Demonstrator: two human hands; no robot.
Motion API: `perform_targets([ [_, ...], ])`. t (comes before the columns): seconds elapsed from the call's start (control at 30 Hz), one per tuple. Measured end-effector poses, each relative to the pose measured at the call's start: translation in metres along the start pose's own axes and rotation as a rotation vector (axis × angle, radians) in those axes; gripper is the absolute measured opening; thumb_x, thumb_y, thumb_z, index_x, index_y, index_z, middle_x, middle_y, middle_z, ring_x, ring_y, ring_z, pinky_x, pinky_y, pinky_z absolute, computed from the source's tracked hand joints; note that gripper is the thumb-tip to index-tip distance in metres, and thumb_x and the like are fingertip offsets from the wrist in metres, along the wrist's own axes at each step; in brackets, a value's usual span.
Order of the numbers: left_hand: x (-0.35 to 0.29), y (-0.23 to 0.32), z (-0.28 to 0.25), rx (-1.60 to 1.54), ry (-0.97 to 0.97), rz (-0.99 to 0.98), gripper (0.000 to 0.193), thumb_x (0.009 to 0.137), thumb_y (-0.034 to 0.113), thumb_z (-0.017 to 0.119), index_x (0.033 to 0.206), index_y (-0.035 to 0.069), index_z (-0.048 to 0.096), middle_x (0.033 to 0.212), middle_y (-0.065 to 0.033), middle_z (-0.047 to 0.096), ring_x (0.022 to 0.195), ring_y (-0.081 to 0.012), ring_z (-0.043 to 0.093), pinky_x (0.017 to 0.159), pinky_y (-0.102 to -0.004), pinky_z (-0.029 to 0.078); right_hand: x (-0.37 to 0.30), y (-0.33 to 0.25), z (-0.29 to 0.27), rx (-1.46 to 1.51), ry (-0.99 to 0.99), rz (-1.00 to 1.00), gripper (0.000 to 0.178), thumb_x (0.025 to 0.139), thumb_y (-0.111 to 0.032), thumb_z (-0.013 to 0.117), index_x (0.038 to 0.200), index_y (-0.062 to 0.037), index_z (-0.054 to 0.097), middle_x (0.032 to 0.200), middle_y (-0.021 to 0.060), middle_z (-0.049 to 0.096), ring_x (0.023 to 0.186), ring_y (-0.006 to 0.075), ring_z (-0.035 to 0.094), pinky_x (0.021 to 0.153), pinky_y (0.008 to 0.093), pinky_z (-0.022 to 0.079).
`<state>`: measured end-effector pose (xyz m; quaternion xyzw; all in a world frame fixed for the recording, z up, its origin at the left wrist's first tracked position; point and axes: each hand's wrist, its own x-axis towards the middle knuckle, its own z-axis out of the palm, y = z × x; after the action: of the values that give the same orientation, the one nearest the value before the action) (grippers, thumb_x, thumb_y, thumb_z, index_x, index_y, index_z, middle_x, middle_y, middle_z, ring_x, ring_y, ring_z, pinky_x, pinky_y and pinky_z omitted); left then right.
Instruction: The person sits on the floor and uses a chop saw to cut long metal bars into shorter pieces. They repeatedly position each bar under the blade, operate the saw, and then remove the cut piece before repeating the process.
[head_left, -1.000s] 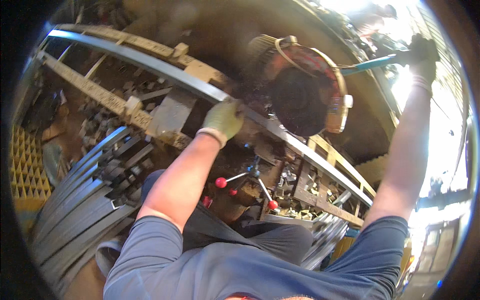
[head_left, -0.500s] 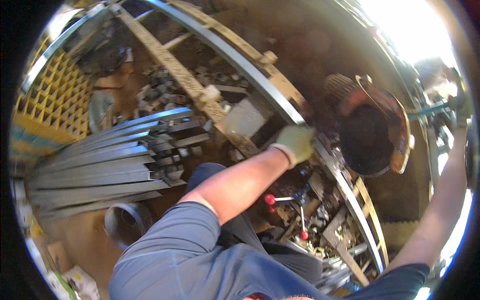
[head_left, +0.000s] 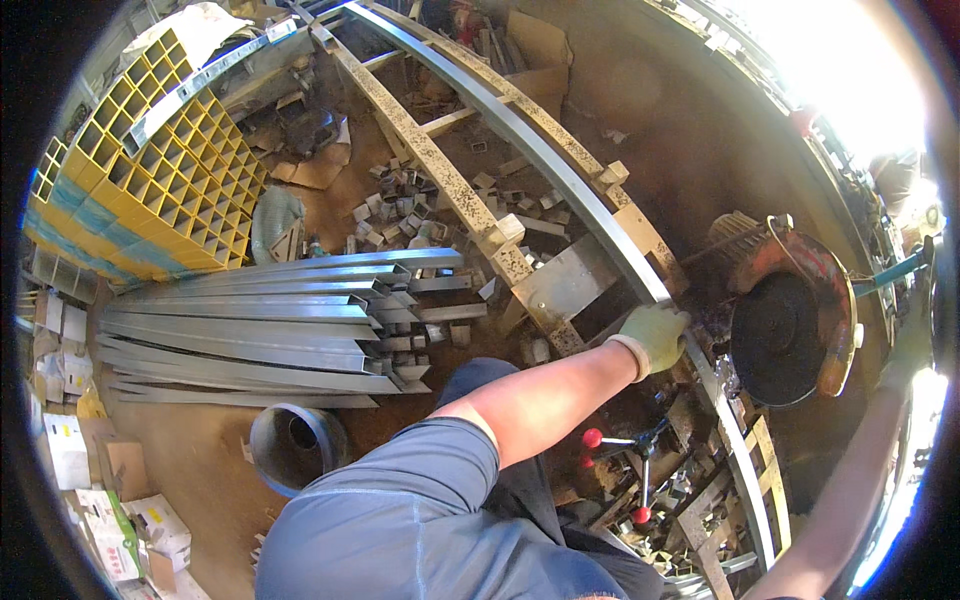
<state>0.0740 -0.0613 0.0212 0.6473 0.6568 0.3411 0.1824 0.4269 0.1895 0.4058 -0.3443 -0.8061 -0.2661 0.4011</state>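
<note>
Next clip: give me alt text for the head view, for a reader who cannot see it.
A person's gloved left hand presses a long grey metal bar onto a rough wooden bench beside a chop saw with a dark disc and rusty orange guard. The right hand, at the bright edge, reaches to the saw's teal handle. Cut metal lengths and yellow square tubes lie left.

Your gloved left hand presses on the long grey steel tube lying across the frame beneath the rusty-guarded chop saw, whose teal handle extends right.
</note>
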Motion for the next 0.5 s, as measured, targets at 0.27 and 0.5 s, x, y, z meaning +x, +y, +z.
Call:
perform_targets([
  [0.27,-0.036,0.023,-0.035,0.006,-0.119,0.029,0.039,0.105,0.041,0.067,0.12,0.008,0.08,0.117,-0.0237,0.081,0.11,-0.0468,0.077,0.097,-0.059,0.061,-0.388,-0.183,-0.041,0.676,-0.155,1.059,0.033,0.112,-0.011,0.069,0.143,-0.0065,0.076,0.134,0.008,0.078,0.122,0.0213,0.073,0.108,0.041,0.059],
  [0.5,-0.11,0.06,-0.026,0.194,-0.782,0.1,0.062,0.108,0.059,0.063,0.127,0.003,0.079,0.125,-0.0255,0.081,0.121,-0.0462,0.075,0.107,-0.0537,0.058,-0.463,-0.32,-0.104,0.582,-0.855,1.218,0.042,0.109,-0.031,0.077,0.143,-0.0058,0.076,0.131,0.0145,0.083,0.121,0.0295,0.078,0.109,0.0399,0.058],
])
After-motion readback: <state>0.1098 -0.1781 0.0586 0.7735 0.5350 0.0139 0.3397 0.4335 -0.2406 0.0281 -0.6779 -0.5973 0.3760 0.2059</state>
